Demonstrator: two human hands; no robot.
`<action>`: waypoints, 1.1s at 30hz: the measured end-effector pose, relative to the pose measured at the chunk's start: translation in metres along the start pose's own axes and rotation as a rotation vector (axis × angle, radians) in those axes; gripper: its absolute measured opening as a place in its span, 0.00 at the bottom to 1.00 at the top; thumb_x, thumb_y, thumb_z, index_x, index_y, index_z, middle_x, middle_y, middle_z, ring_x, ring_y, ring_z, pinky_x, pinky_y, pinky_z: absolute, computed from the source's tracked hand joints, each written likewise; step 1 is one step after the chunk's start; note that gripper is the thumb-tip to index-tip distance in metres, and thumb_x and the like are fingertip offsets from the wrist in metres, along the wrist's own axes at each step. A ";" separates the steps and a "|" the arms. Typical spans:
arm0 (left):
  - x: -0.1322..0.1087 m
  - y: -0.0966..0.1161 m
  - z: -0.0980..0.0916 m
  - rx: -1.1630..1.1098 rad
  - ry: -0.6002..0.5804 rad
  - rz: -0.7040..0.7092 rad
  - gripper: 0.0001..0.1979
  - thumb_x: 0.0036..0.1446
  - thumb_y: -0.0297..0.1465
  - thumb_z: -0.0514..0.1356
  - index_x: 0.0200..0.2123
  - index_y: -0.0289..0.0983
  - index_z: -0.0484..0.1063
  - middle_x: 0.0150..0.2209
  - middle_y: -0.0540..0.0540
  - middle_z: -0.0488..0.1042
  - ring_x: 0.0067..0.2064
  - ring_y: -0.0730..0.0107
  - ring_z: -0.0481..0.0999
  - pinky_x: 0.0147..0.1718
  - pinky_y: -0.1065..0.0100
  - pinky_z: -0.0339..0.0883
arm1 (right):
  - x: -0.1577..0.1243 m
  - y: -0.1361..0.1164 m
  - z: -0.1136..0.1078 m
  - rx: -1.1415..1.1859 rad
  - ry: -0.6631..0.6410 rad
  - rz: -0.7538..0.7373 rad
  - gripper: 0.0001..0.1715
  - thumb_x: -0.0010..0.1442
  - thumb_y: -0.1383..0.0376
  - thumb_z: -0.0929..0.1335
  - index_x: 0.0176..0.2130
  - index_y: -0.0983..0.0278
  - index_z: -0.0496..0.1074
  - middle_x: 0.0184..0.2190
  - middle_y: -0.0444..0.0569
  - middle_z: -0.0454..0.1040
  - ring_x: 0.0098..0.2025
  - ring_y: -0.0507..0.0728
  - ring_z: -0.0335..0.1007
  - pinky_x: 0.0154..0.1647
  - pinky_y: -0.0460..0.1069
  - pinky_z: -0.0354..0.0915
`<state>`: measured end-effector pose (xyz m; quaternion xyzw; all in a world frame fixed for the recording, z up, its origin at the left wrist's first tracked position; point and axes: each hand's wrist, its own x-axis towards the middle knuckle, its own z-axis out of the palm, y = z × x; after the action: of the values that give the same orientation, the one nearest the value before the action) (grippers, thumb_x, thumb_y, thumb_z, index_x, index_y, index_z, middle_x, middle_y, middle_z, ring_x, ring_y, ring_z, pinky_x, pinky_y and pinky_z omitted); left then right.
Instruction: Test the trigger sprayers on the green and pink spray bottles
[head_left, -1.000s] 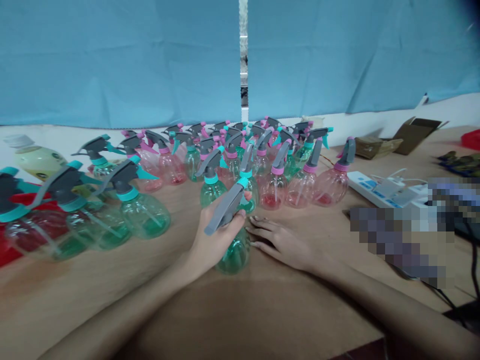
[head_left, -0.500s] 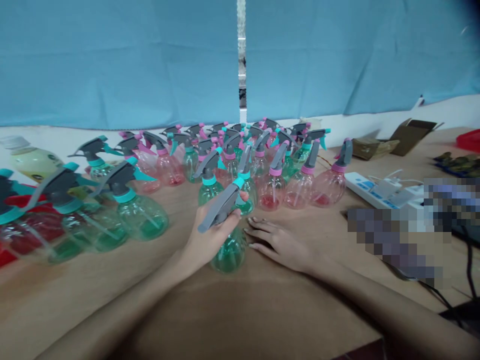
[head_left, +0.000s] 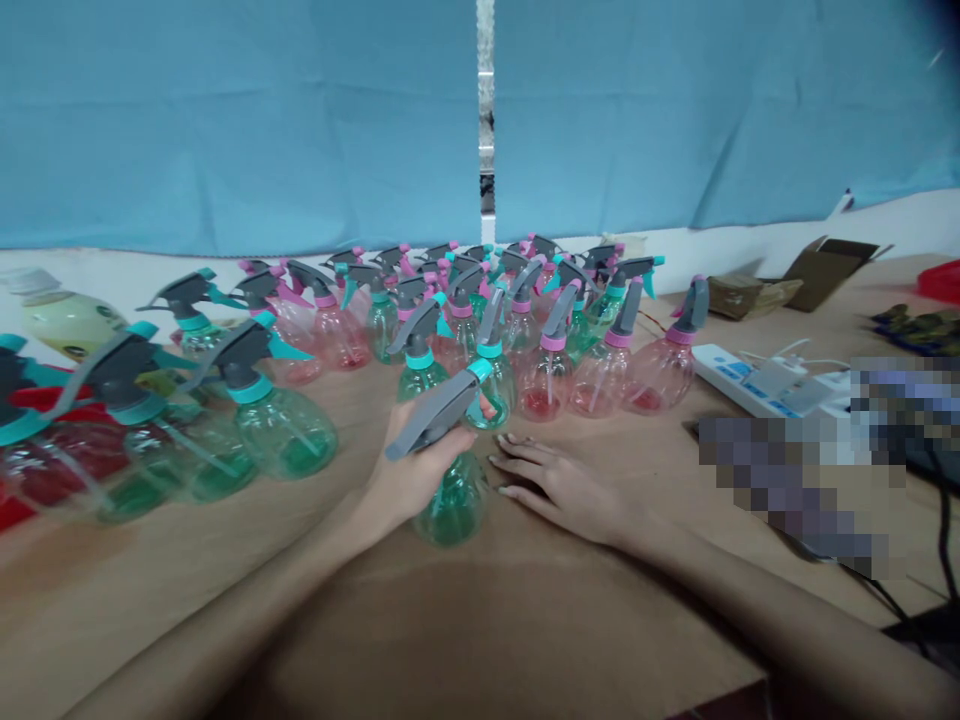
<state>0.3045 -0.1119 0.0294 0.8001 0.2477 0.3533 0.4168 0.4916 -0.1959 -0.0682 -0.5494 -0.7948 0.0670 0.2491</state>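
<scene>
The left hand [head_left: 409, 475] is closed around the neck of a green spray bottle [head_left: 450, 495] standing on the tabletop [head_left: 525, 610]; the right hand [head_left: 562, 485] lies flat and open just beside it.

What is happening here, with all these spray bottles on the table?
A person is working with bare hands at a brown table. The left hand grips a green spray bottle around its neck, just under the grey trigger head; the bottle rests on the table. The right hand lies flat and open beside it. Behind them stand many more spray bottles, green and pink, and a white power strip lies to the right.
</scene>
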 end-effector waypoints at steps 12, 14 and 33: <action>-0.001 0.002 0.002 0.002 0.051 0.002 0.05 0.47 0.27 0.56 0.28 0.40 0.71 0.28 0.51 0.73 0.32 0.65 0.73 0.34 0.65 0.66 | 0.000 0.000 0.000 -0.028 -0.034 0.011 0.26 0.66 0.56 0.59 0.59 0.63 0.63 0.61 0.54 0.61 0.64 0.59 0.52 0.64 0.58 0.52; -0.001 0.003 0.002 -0.001 0.056 -0.001 0.05 0.46 0.27 0.56 0.27 0.39 0.71 0.28 0.51 0.73 0.32 0.66 0.72 0.34 0.65 0.66 | 0.000 0.001 0.001 -0.008 -0.019 0.003 0.25 0.66 0.56 0.59 0.59 0.62 0.63 0.61 0.53 0.61 0.64 0.60 0.53 0.63 0.59 0.53; -0.002 0.002 0.007 0.059 0.048 -0.014 0.16 0.54 0.27 0.55 0.46 0.43 0.71 0.29 0.52 0.74 0.35 0.65 0.74 0.37 0.65 0.67 | 0.000 0.001 0.001 -0.004 -0.019 0.003 0.25 0.65 0.56 0.59 0.58 0.62 0.63 0.60 0.53 0.63 0.63 0.60 0.54 0.63 0.59 0.54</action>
<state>0.3085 -0.1177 0.0272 0.8017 0.2734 0.3620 0.3892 0.4921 -0.1955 -0.0695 -0.5504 -0.7965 0.0711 0.2402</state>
